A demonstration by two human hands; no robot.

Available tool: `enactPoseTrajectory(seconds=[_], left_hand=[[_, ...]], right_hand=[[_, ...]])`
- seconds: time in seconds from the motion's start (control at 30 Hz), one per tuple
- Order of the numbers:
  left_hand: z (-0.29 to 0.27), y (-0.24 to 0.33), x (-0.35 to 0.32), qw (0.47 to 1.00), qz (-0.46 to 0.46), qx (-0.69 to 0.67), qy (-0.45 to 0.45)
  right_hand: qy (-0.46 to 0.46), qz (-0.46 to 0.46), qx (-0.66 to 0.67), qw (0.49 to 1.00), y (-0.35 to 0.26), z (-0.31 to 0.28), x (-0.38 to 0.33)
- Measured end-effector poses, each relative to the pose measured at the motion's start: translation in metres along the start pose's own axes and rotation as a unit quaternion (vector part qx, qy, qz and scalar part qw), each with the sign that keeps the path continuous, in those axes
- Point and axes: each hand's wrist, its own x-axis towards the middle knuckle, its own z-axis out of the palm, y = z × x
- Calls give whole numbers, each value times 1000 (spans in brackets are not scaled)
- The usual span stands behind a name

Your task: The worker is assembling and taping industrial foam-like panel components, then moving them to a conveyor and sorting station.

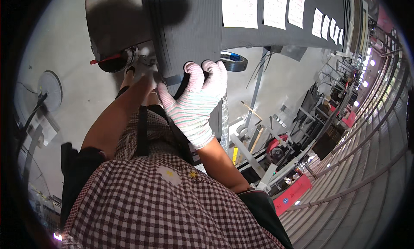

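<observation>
Plainly, one gloved right hand [194,103] touches one grey stack [198,39]; I cannot tell either grip

Ridged knit cloth glove [194,108], matt grey boards [187,37] at top centre, matt paper sheets [240,8], glossy black tape roll [236,67], woven cloth apron [159,201], smooth floor [73,89].

I wore one striped glove [189,113] on my right hand [199,96]. Just right of its fingertips was one black ring-shaped roll [236,65]; beyond them, three large white sheets [240,9] and at least four smaller ones [317,23]. Left of it was one red lever [105,59]; below, two flowers [168,174] on one checked apron [159,210].
</observation>
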Motion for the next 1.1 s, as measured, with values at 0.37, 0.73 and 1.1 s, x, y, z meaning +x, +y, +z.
enactPoseTrajectory(seconds=[0.37, 0.73, 1.1], left_hand=[[-32, -14, 7, 968, 71, 84, 225], [87, 47, -122, 849, 390, 231, 271], [153, 138, -60, 561, 503, 646, 126]], right_hand=[[-23, 27, 16, 999, -4, 11, -7], [-22, 49, 25, 998, -5, 0, -8], [-248, -173, 214, 929, 24, -100, 49]])
